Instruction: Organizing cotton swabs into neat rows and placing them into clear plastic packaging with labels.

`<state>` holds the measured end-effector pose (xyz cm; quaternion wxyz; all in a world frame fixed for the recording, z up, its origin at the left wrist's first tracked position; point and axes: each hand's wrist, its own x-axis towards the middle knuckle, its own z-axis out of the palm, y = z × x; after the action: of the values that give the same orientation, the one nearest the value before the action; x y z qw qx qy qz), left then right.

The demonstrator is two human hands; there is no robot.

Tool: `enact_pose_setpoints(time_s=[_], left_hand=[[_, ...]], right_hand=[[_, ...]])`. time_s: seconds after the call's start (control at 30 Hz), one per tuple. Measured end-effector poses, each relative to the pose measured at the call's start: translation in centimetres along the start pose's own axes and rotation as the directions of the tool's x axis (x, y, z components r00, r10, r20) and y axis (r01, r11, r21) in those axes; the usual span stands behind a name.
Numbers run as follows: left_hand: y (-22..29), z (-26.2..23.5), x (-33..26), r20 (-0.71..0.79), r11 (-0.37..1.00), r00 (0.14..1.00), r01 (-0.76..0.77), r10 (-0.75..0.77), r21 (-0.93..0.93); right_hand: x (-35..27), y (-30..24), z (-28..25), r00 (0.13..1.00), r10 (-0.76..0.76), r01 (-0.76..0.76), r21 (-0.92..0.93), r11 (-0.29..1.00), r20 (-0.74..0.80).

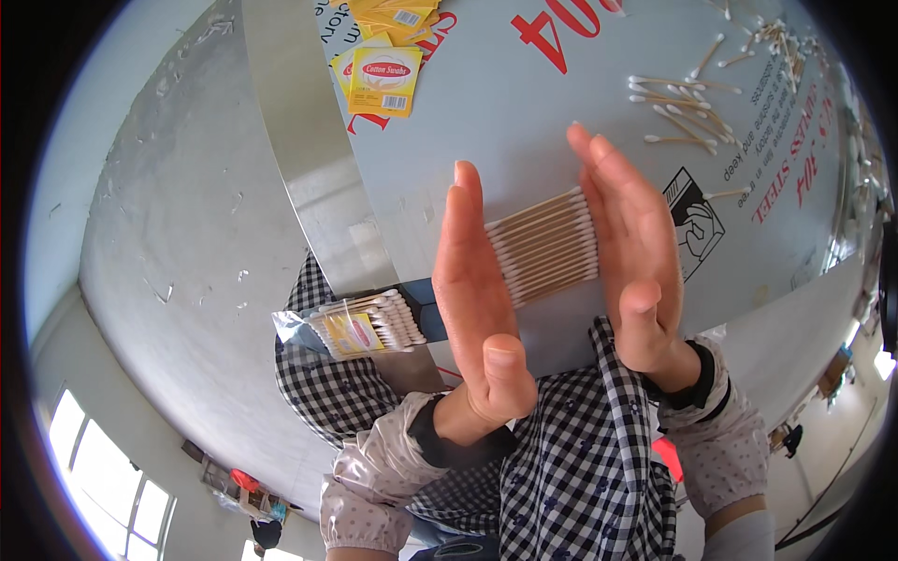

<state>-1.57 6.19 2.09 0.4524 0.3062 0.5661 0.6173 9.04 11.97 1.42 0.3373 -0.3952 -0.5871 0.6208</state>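
A flat row of cotton swabs point(544, 245) with wooden sticks and white tips lies between my two hands at the table's near side. My left hand point(475, 280) is upright along the row's left tips, its fingers stretched out and the thumb raised. Along the right tips stands my right hand point(636, 243), fingers likewise straight and thumb up. Both palms face each other and are at or very near the tips; whether they press on them I cannot tell. Left of my left hand, a clear bag of cotton swabs point(365, 324) with a yellow label lies by the table's edge.
Yellow printed cards point(383, 79) are piled at the far left of the table point(449, 122). Loose cotton swabs point(687, 112) lie scattered at the far right, with more beyond. A single swab point(725, 194) rests right of my right hand. Checked cloth covers my lap.
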Motion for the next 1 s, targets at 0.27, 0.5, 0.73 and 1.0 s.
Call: enact_pose_setpoints(time_s=[0.27, 0.5, 0.73, 1.0], left_hand=[[-1.7, -3.6, -1.7, 0.373, 0.409, 0.906, -0.424, 0.203, 0.808], [-2.4, -1.7, -1.8, 0.385, 0.199, 0.921, -0.368, -0.056, 0.908], [-3.0, -1.9, -1.9, 0.391, 0.133, 0.919, -0.381, -0.055, 0.915], [-3.0, -2.0, -1.9, 0.434, 0.131, 0.899, -0.424, -0.058, 0.896]], right_hand=[[-1.3, 1.3, -4.5, 0.963, -0.219, 0.194, -0.159, 0.968, -0.159], [-1.9, 1.4, -6.2, 0.938, -0.348, 0.291, -0.564, 0.773, 0.007], [-1.7, 1.4, -5.5, 0.922, -0.359, 0.364, -0.653, 0.664, 0.148], [-1.9, 1.7, -5.3, 0.924, -0.34, 0.364, -0.67, 0.647, 0.174]])
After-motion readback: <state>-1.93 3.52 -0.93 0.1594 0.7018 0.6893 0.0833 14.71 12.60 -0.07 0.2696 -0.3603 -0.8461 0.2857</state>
